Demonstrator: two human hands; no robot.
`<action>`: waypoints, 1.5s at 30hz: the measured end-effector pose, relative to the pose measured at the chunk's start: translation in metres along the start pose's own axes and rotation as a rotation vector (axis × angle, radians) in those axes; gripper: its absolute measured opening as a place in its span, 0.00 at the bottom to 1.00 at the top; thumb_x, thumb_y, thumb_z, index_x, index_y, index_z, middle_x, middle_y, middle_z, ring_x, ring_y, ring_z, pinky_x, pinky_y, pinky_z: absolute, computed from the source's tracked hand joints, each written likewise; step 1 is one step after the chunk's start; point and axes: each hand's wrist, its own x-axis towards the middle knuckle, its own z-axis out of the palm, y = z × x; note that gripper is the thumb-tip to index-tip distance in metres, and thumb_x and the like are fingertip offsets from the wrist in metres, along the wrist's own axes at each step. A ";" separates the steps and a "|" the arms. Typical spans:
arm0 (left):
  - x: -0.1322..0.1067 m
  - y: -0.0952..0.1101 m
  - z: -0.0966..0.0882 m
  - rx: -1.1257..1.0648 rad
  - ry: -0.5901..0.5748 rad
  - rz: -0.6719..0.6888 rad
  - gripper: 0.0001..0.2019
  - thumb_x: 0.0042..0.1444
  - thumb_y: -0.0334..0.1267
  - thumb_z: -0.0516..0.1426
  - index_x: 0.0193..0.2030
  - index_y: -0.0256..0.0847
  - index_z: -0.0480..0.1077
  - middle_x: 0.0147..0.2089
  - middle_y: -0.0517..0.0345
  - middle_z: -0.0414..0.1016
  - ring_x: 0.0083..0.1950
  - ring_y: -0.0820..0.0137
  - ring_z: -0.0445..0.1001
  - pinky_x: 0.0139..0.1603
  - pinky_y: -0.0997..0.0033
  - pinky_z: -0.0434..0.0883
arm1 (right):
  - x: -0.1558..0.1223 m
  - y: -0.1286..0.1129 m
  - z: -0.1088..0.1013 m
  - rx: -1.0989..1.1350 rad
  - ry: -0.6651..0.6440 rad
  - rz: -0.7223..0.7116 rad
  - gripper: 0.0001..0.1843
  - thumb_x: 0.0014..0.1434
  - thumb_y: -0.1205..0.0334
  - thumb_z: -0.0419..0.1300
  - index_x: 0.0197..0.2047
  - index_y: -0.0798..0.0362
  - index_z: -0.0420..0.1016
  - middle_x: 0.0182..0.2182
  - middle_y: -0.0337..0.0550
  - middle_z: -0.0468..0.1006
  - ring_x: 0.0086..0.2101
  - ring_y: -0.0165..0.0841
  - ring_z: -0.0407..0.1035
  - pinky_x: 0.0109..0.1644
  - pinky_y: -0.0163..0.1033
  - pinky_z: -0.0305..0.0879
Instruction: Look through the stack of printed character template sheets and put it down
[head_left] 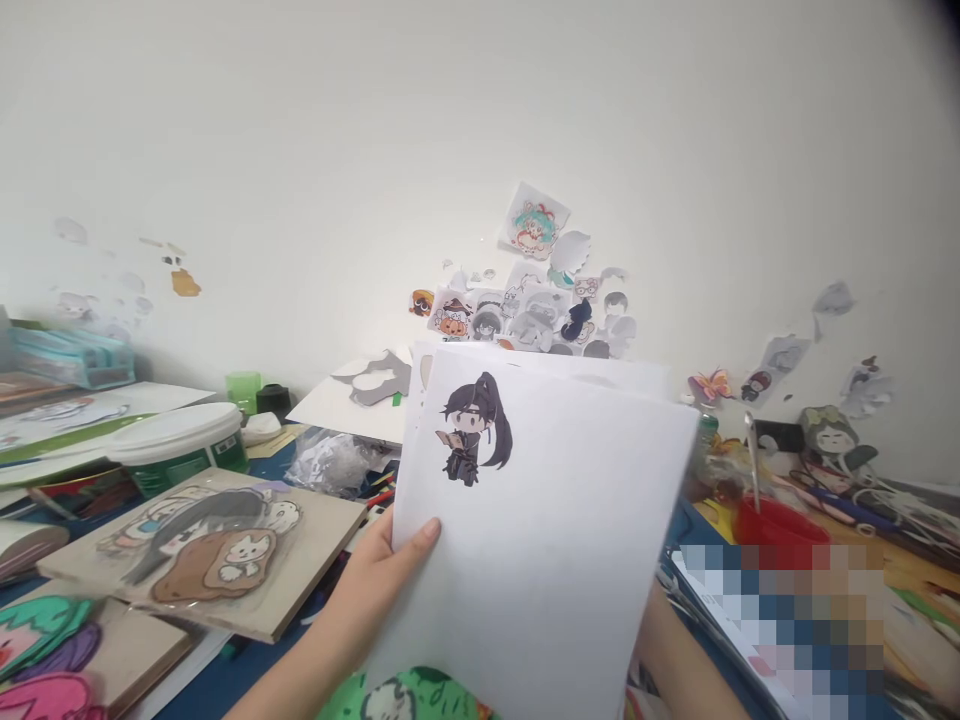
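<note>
Your left hand (367, 590) grips paper sheets (540, 540) at left edge, thumb on top, held up over desk (225, 680) centre. Right hand hidden behind sheets; grip cannot tell. Sheets thin, floppy, light, likely crease easily: pinch edges, keep clear of printed figure (472, 430).

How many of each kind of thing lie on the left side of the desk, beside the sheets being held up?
Wooden boards with cartoon figures: 2
White-lidded green tubs: 1
Small green cups: 1
Crumpled clear plastic bags: 1
Total: 5

Left hand (375, 590) holds paper sheets (540, 560) upright.
</note>
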 end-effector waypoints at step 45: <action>0.007 -0.008 -0.011 -0.137 -0.033 0.028 0.20 0.56 0.45 0.56 0.54 0.48 0.61 0.43 0.55 0.79 0.42 0.60 0.78 0.38 0.64 0.75 | 0.026 -0.036 -0.038 0.155 0.874 -0.359 0.22 0.49 0.60 0.61 0.49 0.54 0.69 0.51 0.46 0.73 0.49 0.40 0.69 0.57 0.50 0.61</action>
